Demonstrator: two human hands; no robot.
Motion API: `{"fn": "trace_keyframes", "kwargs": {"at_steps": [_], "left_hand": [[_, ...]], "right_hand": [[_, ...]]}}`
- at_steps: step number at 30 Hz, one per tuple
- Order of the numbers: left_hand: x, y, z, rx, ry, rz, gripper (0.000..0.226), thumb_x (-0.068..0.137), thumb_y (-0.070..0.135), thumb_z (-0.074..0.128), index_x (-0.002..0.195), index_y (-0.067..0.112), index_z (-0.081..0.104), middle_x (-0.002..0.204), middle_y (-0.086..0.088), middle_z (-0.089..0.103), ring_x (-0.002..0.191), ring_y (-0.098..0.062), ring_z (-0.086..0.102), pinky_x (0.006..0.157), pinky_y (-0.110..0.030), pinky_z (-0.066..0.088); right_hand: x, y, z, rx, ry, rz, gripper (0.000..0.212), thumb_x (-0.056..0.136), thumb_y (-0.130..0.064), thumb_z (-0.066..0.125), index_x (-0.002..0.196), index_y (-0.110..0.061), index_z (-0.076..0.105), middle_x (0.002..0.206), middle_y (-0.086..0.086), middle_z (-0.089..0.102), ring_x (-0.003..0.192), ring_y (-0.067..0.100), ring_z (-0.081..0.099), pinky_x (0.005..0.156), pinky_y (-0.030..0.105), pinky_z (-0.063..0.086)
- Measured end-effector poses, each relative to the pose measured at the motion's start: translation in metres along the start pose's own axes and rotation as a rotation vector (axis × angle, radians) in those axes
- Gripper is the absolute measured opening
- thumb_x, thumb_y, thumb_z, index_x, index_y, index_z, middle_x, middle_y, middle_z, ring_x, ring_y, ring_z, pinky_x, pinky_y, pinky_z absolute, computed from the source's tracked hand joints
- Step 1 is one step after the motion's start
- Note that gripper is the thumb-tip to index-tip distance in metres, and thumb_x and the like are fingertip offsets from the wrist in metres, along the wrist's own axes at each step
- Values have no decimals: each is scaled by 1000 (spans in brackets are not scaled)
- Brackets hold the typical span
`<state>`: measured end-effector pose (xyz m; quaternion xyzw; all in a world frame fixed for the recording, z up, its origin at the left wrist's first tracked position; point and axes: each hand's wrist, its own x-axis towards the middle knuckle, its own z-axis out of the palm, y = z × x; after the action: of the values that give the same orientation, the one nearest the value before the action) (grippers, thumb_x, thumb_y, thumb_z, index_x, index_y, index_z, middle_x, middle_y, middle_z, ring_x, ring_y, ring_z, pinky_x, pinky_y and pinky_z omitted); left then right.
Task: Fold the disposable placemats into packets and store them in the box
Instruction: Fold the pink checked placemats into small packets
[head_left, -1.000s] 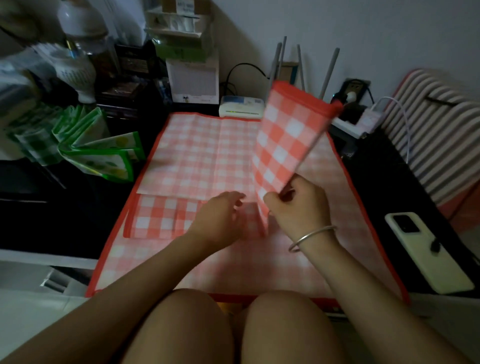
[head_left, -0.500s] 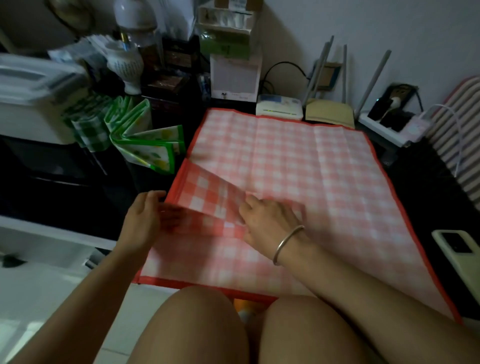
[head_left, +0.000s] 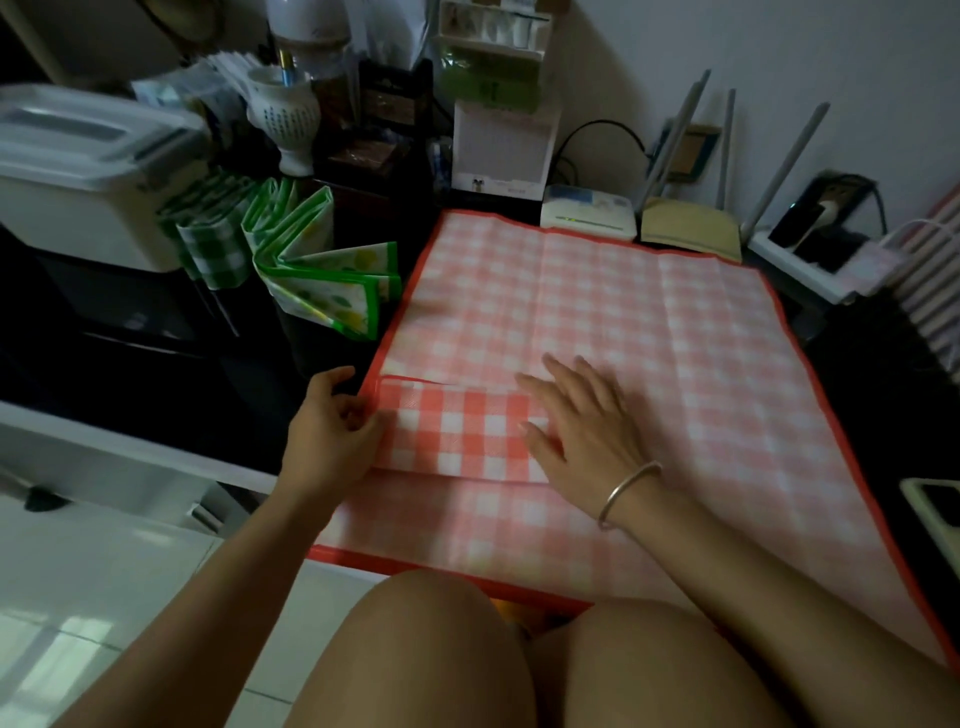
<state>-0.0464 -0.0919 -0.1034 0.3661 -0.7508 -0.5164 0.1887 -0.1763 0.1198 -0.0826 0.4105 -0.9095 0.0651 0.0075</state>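
Observation:
A large pink-and-white checked placemat (head_left: 649, 332) with a red border lies spread flat in front of me. On its left part lies a folded red-checked packet (head_left: 457, 434). My left hand (head_left: 332, 431) pinches the packet's left end at the mat's edge. My right hand (head_left: 582, 421), with a silver bangle on the wrist, rests flat with straight fingers on the packet's right end. Several folded green-bordered placemats (head_left: 322, 280) stand fanned out to the left. A white plastic storage box (head_left: 83, 171) with its lid on sits at the far left.
Behind the mat stand a small white device (head_left: 587, 213), a router with antennas (head_left: 691, 228), a calendar (head_left: 501, 150), a white vase (head_left: 285, 119) and a power strip (head_left: 810, 249). A phone (head_left: 935, 514) lies at the right edge. My knees are below the mat's near edge.
The folded packet, held upright in my right hand a second ago, now lies flat on the mat's left part. My left hand moved to its left end. The view turned left.

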Motion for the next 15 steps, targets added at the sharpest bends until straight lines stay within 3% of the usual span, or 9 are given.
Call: {"fn": "trace_keyframes", "kwargs": {"at_steps": [2, 4, 9, 11, 13, 15], "left_hand": [[1, -1, 2, 32, 34, 32, 63, 86, 23, 74, 141, 18, 43, 105, -1, 64, 92, -16, 62, 78, -36, 54], [2, 1, 5, 71, 51, 63, 62, 86, 25, 74, 139, 17, 43, 97, 3, 64, 90, -16, 62, 77, -37, 54], [8, 7, 3, 166, 50, 86, 63, 85, 28, 74, 138, 14, 43, 85, 6, 63, 75, -7, 59, 59, -24, 44], [8, 14, 3, 247, 39, 87, 62, 86, 34, 72, 138, 15, 42, 84, 6, 64, 75, -12, 61, 58, -28, 43], [6, 28, 8, 543, 87, 137, 57, 90, 35, 64, 137, 14, 41, 102, -4, 63, 91, -29, 62, 67, -35, 45], [1, 40, 20, 825, 165, 302, 54, 88, 20, 57, 139, 11, 41, 128, -14, 50, 114, -38, 51, 82, -45, 43]], "right_hand": [[1, 7, 11, -63, -133, 67, 73, 81, -65, -7, 150, -43, 1, 161, -3, 1, 148, 29, -2, 118, 51, -2], [0, 12, 21, -98, -157, 84, 71, 79, -66, -14, 147, -45, -12, 161, -6, -5, 148, 27, -7, 117, 51, -8], [0, 15, 24, -114, -159, 103, 64, 83, -64, -14, 144, -46, -21, 159, -9, -16, 146, 22, -17, 117, 51, -11], [0, 14, 25, -117, -171, 106, 60, 89, -63, -8, 144, -44, -22, 158, -8, -20, 145, 22, -22, 116, 52, -12], [0, 12, 26, -110, -182, 114, 59, 92, -60, -1, 146, -43, -20, 157, -8, -22, 144, 21, -23, 116, 52, -13], [0, 11, 27, -114, -178, 116, 59, 94, -59, 1, 148, -42, -16, 158, -9, -20, 145, 21, -22, 116, 52, -11]]}}
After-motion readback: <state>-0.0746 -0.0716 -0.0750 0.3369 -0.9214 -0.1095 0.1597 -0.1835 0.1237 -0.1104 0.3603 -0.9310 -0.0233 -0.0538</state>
